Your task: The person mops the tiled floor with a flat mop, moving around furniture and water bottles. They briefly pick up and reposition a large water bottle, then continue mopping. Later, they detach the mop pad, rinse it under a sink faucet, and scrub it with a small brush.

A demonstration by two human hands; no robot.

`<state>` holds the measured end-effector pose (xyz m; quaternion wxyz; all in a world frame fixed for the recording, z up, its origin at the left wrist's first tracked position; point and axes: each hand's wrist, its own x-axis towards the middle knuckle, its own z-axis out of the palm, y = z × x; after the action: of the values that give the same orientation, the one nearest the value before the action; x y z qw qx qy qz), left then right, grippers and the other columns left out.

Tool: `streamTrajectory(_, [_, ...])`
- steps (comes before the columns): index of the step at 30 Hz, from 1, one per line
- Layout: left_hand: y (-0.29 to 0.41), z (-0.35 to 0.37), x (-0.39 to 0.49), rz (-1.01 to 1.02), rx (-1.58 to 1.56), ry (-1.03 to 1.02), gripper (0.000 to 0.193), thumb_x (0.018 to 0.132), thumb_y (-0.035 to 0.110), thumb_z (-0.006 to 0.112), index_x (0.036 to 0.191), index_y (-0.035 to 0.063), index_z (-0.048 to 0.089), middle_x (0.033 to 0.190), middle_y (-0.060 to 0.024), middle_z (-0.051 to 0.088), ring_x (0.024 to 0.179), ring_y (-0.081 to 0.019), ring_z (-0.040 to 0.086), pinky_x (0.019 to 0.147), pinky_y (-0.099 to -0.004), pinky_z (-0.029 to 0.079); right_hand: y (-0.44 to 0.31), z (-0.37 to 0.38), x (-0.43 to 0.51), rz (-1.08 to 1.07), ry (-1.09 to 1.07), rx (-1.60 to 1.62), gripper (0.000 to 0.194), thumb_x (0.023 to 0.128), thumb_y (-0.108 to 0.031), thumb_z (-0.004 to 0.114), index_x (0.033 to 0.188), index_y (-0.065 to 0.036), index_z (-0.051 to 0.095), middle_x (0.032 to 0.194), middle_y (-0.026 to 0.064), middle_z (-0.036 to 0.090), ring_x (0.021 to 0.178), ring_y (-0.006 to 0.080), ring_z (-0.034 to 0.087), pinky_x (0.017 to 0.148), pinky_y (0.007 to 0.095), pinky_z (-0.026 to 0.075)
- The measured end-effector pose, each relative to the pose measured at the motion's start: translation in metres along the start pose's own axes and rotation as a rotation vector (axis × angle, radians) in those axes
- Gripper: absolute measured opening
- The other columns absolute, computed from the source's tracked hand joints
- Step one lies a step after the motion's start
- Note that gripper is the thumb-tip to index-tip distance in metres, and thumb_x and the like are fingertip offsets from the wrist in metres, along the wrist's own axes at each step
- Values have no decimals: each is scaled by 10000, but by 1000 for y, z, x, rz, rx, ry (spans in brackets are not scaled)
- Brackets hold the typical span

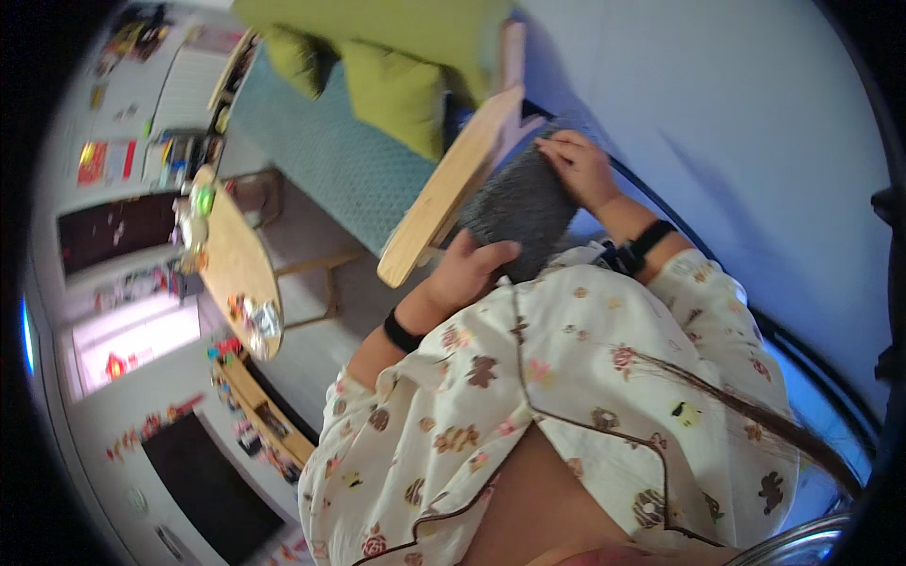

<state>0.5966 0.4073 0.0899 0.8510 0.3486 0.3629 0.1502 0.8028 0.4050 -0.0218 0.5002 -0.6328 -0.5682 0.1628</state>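
A dark grey cloth (525, 201) with a fuzzy texture is held between my two hands, close to the wooden armrest (453, 184) of a sofa. My left hand (467, 272) grips its near edge, the thumb lying on top. At the far right edge, my right hand (579, 166) pinches the cloth between thumb and fingers. Both wrists wear black bands. The underside of the cloth and some of my fingers are hidden.
Beyond the armrest are the sofa's teal seat cover (325, 145) and green cushions (393, 92). A wooden table (237, 262) bearing several items stands at the left, near a chair (311, 297). A pale wall (743, 141) rises at the right, with dark tubing along it.
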Motion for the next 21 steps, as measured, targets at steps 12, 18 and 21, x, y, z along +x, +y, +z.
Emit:
streamTrajectory(12, [11, -5, 0, -60, -181, 1, 408, 793, -18, 469, 1196, 30, 433, 1147, -136, 525, 1051, -273, 516, 922, -429, 408, 37, -11, 0, 390, -47, 207, 250, 832, -269, 557, 928, -54, 640, 953, 133, 599, 870, 274, 574, 767, 328, 448])
streamTrajectory(18, [10, -8, 5, -76, -185, 61, 425, 789, -3, 474, 1210, 23, 416, 1186, -147, 495, 1063, -290, 505, 927, -454, 401, 51, -9, -1, 198, -52, 64, 237, 818, -257, 578, 932, -57, 636, 931, 110, 594, 874, 248, 565, 781, 309, 441])
streamTrajectory(21, [13, -6, 7, -81, -193, 61, 479, 761, -23, 475, 1229, 18, 385, 1189, -134, 485, 1072, -271, 497, 926, -400, 404, 59, -6, 3, 144, -31, 64, 207, 784, -242, 608, 894, -71, 645, 873, 106, 591, 831, 256, 569, 746, 318, 451])
